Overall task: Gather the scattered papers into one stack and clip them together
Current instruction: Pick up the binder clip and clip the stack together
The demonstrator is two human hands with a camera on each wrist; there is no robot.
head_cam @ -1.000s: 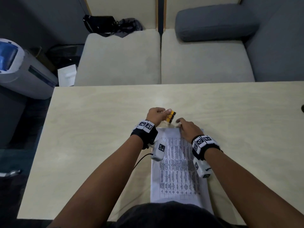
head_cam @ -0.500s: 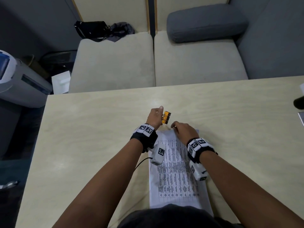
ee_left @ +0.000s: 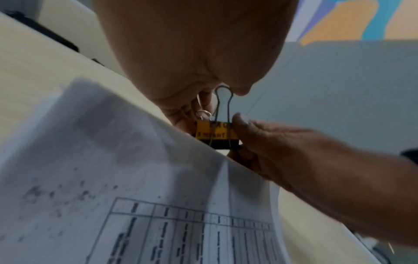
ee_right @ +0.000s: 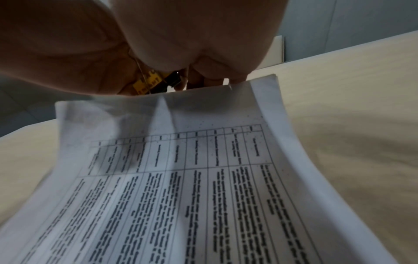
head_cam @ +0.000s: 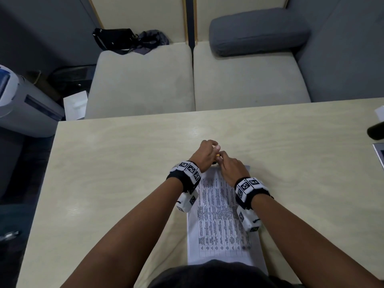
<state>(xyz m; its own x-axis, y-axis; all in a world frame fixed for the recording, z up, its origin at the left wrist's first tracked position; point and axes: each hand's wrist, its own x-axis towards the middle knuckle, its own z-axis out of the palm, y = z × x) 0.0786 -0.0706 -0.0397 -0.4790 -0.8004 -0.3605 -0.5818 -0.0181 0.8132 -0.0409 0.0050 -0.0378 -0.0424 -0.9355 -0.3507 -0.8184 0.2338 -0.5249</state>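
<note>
1. The yellow binder clip (ee_left: 216, 133) is pinched by the left hand (head_cam: 205, 155) and right hand (head_cam: 230, 168) at the paper stack's (head_cam: 220, 215) far edge, mid-table (head_cam: 124, 163).
2. If the clip is released before it is seated, sheets could be missed or skewed.

The yellow binder clip (ee_left: 216, 133) bears dark lettering too blurred to read.

Far edge of the paper stack (head_cam: 220, 215) is crowded: left hand (head_cam: 205, 155) and right hand (head_cam: 230, 170) meet there, touching, around the yellow binder clip (ee_left: 216, 133), leaving no gap between them. Table (head_cam: 116, 163) lies open to the left, and between the hands and the far edge. At the right edge, a dark object (head_cam: 376, 132) and a flat device corner (head_cam: 379, 154) narrow the passage.
</note>
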